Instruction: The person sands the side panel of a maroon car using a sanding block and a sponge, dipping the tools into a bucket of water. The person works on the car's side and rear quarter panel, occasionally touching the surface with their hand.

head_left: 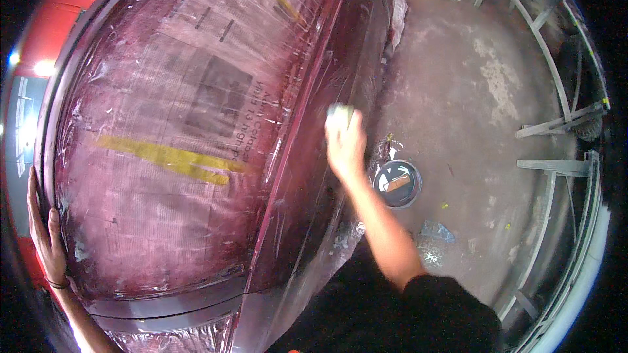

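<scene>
A dark maroon vehicle body (pixel 320 157) fills the middle, its window area covered by plastic film over printed paper (pixel 150 202) with yellow tape strips (pixel 167 157). My right hand (pixel 347 147) is closed around a small pale pad or block (pixel 339 115), held against the body panel below the window edge. Its exact kind is too blurred to tell. At the far left, my left hand (pixel 46 238) lies with outstretched fingers along the dark upper edge of the vehicle. Nothing shows in it, and a thin dark band circles the wrist.
On the grey floor (pixel 471 157), right of my forearm, stands a round bucket (pixel 417 189) of liquid with a brown block (pixel 397 184) in it. Small scraps (pixel 437 231) and wet spots lie nearby. Grey metal stands (pixel 553 167) line the right side.
</scene>
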Demonstrator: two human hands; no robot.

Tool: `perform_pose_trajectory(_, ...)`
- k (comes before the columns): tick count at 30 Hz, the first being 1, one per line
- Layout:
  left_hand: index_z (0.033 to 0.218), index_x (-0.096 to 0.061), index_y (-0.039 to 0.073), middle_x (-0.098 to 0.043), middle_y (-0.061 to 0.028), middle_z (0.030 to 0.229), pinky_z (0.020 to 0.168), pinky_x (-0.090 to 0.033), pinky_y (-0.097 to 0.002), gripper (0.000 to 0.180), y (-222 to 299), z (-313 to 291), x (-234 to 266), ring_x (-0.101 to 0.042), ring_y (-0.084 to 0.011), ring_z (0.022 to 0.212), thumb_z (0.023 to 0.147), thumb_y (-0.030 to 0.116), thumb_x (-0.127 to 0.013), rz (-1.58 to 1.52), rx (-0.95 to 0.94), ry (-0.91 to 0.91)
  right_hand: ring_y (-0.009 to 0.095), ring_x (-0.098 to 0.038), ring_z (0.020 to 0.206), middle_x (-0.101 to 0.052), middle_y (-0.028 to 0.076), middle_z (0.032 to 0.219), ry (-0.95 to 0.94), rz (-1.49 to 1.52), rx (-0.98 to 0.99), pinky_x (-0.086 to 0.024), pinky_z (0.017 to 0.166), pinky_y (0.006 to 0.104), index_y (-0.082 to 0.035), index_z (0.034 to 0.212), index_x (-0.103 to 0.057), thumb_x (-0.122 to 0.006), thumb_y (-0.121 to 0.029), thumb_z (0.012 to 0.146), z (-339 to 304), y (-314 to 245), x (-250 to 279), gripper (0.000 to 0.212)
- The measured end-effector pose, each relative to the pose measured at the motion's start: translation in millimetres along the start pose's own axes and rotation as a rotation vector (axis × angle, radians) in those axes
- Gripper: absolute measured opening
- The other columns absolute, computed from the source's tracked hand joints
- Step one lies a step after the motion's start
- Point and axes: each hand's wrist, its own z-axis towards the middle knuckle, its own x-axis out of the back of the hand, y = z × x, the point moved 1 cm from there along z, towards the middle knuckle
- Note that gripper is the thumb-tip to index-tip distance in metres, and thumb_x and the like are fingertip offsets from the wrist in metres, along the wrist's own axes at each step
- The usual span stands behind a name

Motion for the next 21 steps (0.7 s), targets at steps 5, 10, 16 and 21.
perform_pose_trajectory(5,0.163,-0.034,0.001,-0.037,-0.017,0.169,0.129,-0.02,-0.0465,0.066,-5.0,-3.5,0.2,-0.03,-0.0326,0.158,0.108,0.034,-0.048,-0.038,-0.039,0.013,0.047,-0.07,0.094,-0.07,0.026,0.103,0.024,0.042,0.008,-0.056,0.083,0.053,0.001,0.119,-0.055,-0.071,-0.022,0.096,-12.9,-3.3,2.6,0.036)
perform_pose_trajectory(10,0.163,-0.035,0.002,-0.037,-0.0161,0.169,0.129,-0.019,-0.0463,0.064,-7.6,6.5,-7.5,-0.029,-0.0317,0.158,0.108,0.031,-0.048,-0.042,-0.047,0.035,0.05,-0.07,0.098,-0.071,0.03,0.105,0.1,-0.088,-0.233,-0.054,0.086,0.0556,0.002,0.118,-0.053,-0.069,-0.039,0.098,129.2,48.4,11.2,0.049)
perform_pose_trajectory(16,0.163,-0.035,0.002,-0.036,-0.0155,0.169,0.129,-0.02,-0.0455,0.064,-8.8,-0.9,-1.6,-0.029,-0.031,0.158,0.109,0.033,-0.048,-0.021,-0.046,0.004,0.048,-0.068,0.091,-0.065,0.026,0.102,0.014,0.029,0.111,-0.054,0.083,0.0538,0.002,0.123,-0.052,-0.071,-0.024,0.097,-53.4,-25.8,6.3,0.042)
perform_pose_trajectory(21,0.164,-0.034,0.002,-0.037,-0.0157,0.169,0.129,-0.02,-0.0456,0.065,-11.1,-0.4,-1.8,-0.03,-0.0311,0.158,0.109,0.035,-0.047,-0.003,-0.047,0.01,0.049,-0.069,0.09,-0.069,0.029,0.1,0.017,-0.089,0.091,-0.054,0.081,0.0557,0.004,0.12,-0.052,-0.07,-0.029,0.098,39.9,-8.1,1.1,0.043)
